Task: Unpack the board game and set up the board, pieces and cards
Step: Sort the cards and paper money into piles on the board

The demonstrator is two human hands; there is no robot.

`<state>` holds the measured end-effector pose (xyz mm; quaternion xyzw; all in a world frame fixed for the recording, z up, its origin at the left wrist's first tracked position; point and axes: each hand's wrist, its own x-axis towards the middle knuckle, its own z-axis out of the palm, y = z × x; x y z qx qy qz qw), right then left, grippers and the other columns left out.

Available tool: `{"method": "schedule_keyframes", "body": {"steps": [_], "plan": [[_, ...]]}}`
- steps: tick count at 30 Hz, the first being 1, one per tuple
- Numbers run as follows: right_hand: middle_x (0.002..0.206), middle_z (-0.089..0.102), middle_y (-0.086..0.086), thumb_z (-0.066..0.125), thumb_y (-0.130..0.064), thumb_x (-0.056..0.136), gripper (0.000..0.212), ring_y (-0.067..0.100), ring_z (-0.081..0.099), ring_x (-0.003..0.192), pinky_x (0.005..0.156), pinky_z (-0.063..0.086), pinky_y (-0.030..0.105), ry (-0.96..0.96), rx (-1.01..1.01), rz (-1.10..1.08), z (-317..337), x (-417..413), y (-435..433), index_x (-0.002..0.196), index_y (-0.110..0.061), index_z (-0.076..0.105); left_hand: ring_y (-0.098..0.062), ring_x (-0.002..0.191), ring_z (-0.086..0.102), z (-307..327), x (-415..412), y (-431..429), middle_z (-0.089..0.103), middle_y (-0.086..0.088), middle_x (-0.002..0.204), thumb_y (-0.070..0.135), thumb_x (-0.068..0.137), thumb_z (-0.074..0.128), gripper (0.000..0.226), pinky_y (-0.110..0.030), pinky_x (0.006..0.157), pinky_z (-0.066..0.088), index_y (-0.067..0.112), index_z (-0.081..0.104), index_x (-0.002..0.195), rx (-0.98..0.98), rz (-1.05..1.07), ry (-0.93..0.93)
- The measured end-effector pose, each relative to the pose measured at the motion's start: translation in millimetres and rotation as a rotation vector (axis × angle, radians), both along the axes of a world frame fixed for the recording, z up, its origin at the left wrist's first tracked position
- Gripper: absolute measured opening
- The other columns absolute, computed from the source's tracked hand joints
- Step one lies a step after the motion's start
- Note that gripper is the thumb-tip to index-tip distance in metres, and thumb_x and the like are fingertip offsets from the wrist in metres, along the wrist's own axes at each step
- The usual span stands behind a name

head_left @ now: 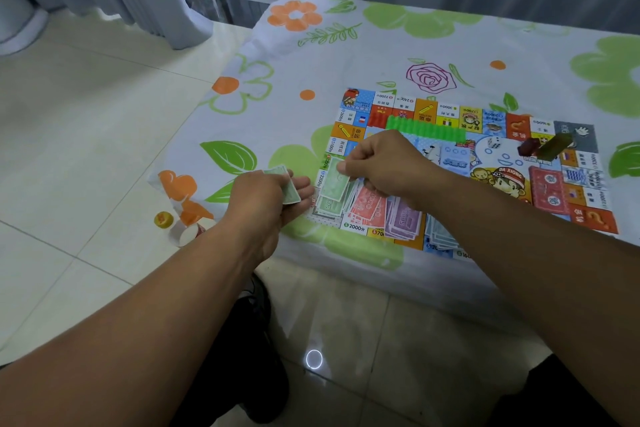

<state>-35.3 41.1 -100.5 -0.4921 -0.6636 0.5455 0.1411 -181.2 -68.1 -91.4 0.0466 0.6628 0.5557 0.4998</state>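
The colourful game board (450, 114) lies flat on the flowered tablecloth. My left hand (266, 198) holds a small stack of green paper money (289, 184) at the board's left edge. My right hand (384, 163) pinches one green note (334, 182) over a green pile (329, 204). Red notes (369, 210), purple notes (403, 222) and blue notes (440, 236) lie in piles along the board's near edge. A strip of green plastic houses (426, 130) lies on the board behind my right hand. A white die (494, 143) and a red card stack (549, 189) sit further right.
A dark red block (530, 147) and an olive-green block (556, 146) lie on the board's far right. On the floor by the table's left corner are a small yellow cap (163, 219) and a white cup (188, 232). Curtains hang beyond the table.
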Motion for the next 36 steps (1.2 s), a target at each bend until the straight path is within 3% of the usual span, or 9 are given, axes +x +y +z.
{"method": "schedule_keyframes", "body": {"steps": [3, 7, 11, 15, 19, 22, 26, 30, 36], "plan": [[0.063, 0.064, 0.000, 0.078, -0.017, 0.087, 0.022, 0.004, 0.053, 0.042, 0.041, 0.041, 0.017, -0.062, 0.017, 0.001, -2.9, 0.0, -0.5, 0.092, 0.003, 0.070, -0.023, 0.083, 0.072, -1.7, -2.7, -0.8, 0.071, -0.016, 0.097, 0.003, 0.102, 0.045, 0.012, -0.032, 0.073, 0.060, 0.004, 0.057, 0.103, -0.006, 0.028, 0.047], [0.085, 0.071, 0.013, 0.081, -0.021, 0.085, 0.025, 0.014, 0.063, 0.065, 0.058, 0.053, 0.026, -0.136, 0.080, 0.048, -6.9, 0.0, -1.5, 0.095, 0.000, 0.071, -0.022, 0.083, 0.068, -0.8, -0.7, -0.4, 0.067, -0.014, 0.092, 0.002, 0.097, 0.056, 0.010, -0.036, 0.073, 0.063, 0.003, 0.065, 0.100, -0.014, -0.028, 0.078], [0.081, 0.068, 0.005, 0.082, -0.019, 0.083, 0.019, 0.018, 0.066, 0.074, 0.068, 0.056, 0.035, -0.160, 0.123, 0.024, -5.9, 0.8, 0.0, 0.091, -0.005, 0.072, -0.018, 0.076, 0.067, 2.0, 4.6, 1.3, 0.066, -0.006, 0.088, -0.003, 0.096, 0.056, 0.015, -0.035, 0.074, 0.063, 0.003, 0.069, 0.103, -0.021, -0.100, 0.083], [0.069, 0.055, -0.007, 0.075, -0.024, 0.090, 0.017, -0.001, 0.050, 0.051, 0.050, 0.039, 0.019, -0.034, 0.098, 0.030, 3.5, -1.0, -4.2, 0.093, -0.007, 0.072, -0.019, 0.072, 0.072, 2.7, 11.1, 1.1, 0.072, -0.012, 0.096, -0.009, 0.093, 0.057, 0.022, -0.030, 0.067, 0.062, 0.002, 0.069, 0.107, 0.002, -0.219, 0.087], [0.072, 0.060, 0.003, 0.076, -0.023, 0.090, 0.017, 0.013, 0.049, 0.053, 0.044, 0.036, 0.024, 0.093, -0.015, 0.091, 8.0, -4.7, -7.9, 0.099, -0.010, 0.072, -0.022, 0.072, 0.073, 2.7, 17.1, 5.3, 0.072, -0.017, 0.099, -0.008, 0.088, 0.065, 0.024, -0.029, 0.061, 0.060, 0.001, 0.063, 0.110, -0.011, -0.255, 0.102], [0.069, 0.061, 0.001, 0.075, -0.010, 0.088, 0.008, 0.003, 0.050, 0.046, 0.043, 0.038, 0.018, 0.074, 0.023, 0.086, 6.1, -4.4, -6.3, 0.095, -0.006, 0.072, -0.021, 0.070, 0.071, 0.7, 20.4, 9.2, 0.070, -0.017, 0.101, -0.004, 0.085, 0.073, 0.031, -0.029, 0.059, 0.058, 0.003, 0.059, 0.112, -0.035, -0.257, 0.112], [0.068, 0.062, 0.000, 0.077, -0.006, 0.086, 0.009, -0.007, 0.051, 0.040, 0.041, 0.038, 0.011, 0.002, 0.044, -0.017, 1.1, 0.6, 1.2, 0.091, -0.001, 0.071, -0.023, 0.074, 0.061, -14.3, 13.3, 11.8, 0.062, -0.006, 0.092, 0.006, 0.078, 0.079, 0.032, -0.044, 0.075, 0.059, 0.013, 0.059, 0.101, -0.154, -0.302, 0.451], [0.077, 0.066, 0.001, 0.080, -0.012, 0.084, 0.016, 0.009, 0.064, 0.066, 0.059, 0.053, 0.024, -0.103, 0.087, 0.021, -5.4, 0.6, 0.3, 0.091, -0.001, 0.071, -0.027, 0.079, 0.063, -17.5, 13.9, 8.7, 0.066, -0.006, 0.091, 0.003, 0.073, 0.079, 0.030, -0.044, 0.078, 0.056, 0.022, 0.057, 0.082, -0.210, -0.426, 0.642], [0.095, 0.069, 0.010, 0.086, -0.023, 0.076, 0.031, 0.026, 0.068, 0.087, 0.084, 0.058, 0.046, -0.314, 0.209, 0.130, -8.7, -3.7, 0.2, 0.097, -0.008, 0.070, -0.028, 0.093, 0.065, -24.5, 18.5, 8.2, 0.065, -0.007, 0.106, 0.005, 0.071, 0.077, 0.039, -0.040, 0.079, 0.055, 0.014, 0.062, 0.107, -0.252, -0.623, 0.891]]}}
